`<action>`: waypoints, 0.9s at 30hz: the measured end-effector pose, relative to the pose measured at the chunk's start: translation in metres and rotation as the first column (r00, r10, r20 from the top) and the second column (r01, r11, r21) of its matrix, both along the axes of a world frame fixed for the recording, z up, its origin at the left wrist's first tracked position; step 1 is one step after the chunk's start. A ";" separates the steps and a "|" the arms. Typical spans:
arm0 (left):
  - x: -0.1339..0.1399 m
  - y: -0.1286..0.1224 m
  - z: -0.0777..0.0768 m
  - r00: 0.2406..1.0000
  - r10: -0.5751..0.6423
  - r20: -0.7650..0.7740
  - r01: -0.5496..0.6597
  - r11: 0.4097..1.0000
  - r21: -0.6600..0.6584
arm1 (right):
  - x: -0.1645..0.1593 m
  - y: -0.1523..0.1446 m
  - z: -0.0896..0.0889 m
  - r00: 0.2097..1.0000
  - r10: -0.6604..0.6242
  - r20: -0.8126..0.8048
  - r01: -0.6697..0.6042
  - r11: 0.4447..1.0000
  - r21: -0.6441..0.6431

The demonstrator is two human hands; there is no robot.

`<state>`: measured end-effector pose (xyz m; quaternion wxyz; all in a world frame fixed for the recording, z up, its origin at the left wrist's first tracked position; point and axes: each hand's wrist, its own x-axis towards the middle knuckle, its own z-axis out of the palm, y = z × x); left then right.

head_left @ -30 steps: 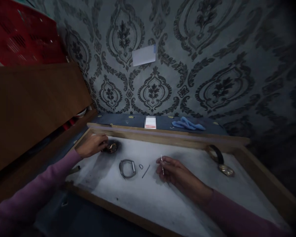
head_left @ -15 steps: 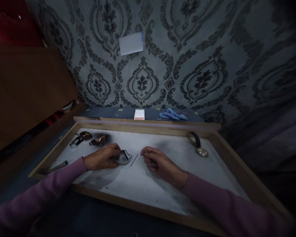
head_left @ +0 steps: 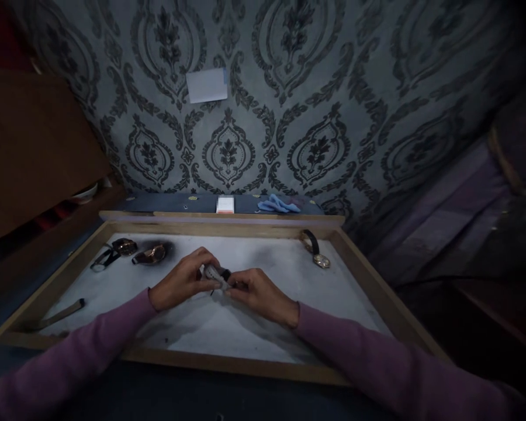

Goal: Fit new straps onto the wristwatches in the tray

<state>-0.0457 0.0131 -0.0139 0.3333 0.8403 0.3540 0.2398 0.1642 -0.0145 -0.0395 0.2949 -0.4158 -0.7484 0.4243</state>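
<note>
Above the middle of the tray's white floor, my left hand (head_left: 186, 278) is closed around a wristwatch with a pale grey strap (head_left: 214, 273) that has a row of small holes. A dark part of the watch shows between the two hands. My right hand (head_left: 260, 292) meets it from the right, its thumb and fingers pinched on the near end. Whether a small part also sits in those right fingertips is hidden. A thin dark stick end shows just below the left fingertips.
The wooden-framed tray (head_left: 228, 363) surrounds the work. Brown watches (head_left: 153, 254) lie at its back left, a gold watch with a black strap (head_left: 321, 261) at back right, and a brush-like tool (head_left: 61, 314) at front left. A blue cloth (head_left: 278, 204) and a small white box (head_left: 225, 204) stand behind.
My right hand has moved left to the watch and now grips it with my left hand. The watch has been lifted and turned. The view has swung to the right.
</note>
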 end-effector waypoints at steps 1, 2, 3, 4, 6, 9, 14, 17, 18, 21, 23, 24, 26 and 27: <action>0.001 -0.001 0.000 1.000 0.008 0.024 -0.009 1.000 0.021 | 0.000 0.002 -0.001 0.999 0.002 -0.036 -0.003 1.000 -0.024; 0.001 -0.002 -0.001 0.999 0.014 0.047 -0.015 0.999 0.034 | 0.001 0.003 -0.002 0.998 0.006 -0.067 -0.009 0.999 -0.045; 0.002 -0.003 -0.001 0.998 0.018 0.065 -0.020 0.999 0.034 | 0.002 0.004 -0.002 0.996 0.012 -0.091 -0.018 0.998 -0.062; 0.002 -0.003 -0.001 0.997 0.023 0.080 -0.024 1.000 0.019 | 0.002 0.004 -0.002 0.994 0.017 -0.107 -0.025 0.997 -0.074; 0.002 -0.001 -0.001 0.994 0.032 0.103 -0.029 0.999 -0.034 | 0.004 0.004 0.001 0.993 0.027 -0.113 -0.037 0.996 -0.087; 0.001 0.003 0.000 0.993 0.016 0.116 -0.002 0.992 -0.123 | 0.007 0.005 0.004 0.997 0.022 -0.080 -0.030 0.995 -0.093; 0.001 0.008 0.001 0.972 0.029 0.232 0.055 0.937 -0.346 | 0.008 0.009 -0.002 0.994 -0.026 -0.105 0.009 0.988 -0.154; 0.001 0.010 -0.001 0.948 0.084 0.308 0.082 0.868 -0.490 | 0.008 0.012 -0.008 0.991 -0.043 -0.126 0.019 0.982 -0.186; 0.000 0.011 -0.002 0.938 0.096 0.333 0.095 0.852 -0.516 | 0.008 0.012 -0.008 0.991 -0.044 -0.130 0.018 0.981 -0.191; 0.000 0.011 -0.002 0.924 0.094 0.370 0.122 0.845 -0.521 | 0.009 0.012 -0.008 0.989 -0.050 -0.143 0.022 0.981 -0.191; 0.000 0.011 -0.001 0.934 0.070 0.350 0.126 0.853 -0.506 | 0.010 0.012 -0.005 0.988 -0.060 -0.143 0.033 0.983 -0.182; -0.001 0.010 -0.001 0.937 0.058 0.344 0.132 0.853 -0.504 | 0.010 0.012 -0.004 0.988 -0.064 -0.141 0.039 0.984 -0.176; -0.002 0.010 -0.001 0.936 0.037 0.350 0.161 0.839 -0.519 | 0.011 0.013 -0.003 0.989 -0.073 -0.132 0.051 0.985 -0.163; -0.003 0.010 -0.001 0.933 0.025 0.359 0.183 0.826 -0.534 | 0.011 0.014 -0.004 0.989 -0.080 -0.127 0.060 0.986 -0.156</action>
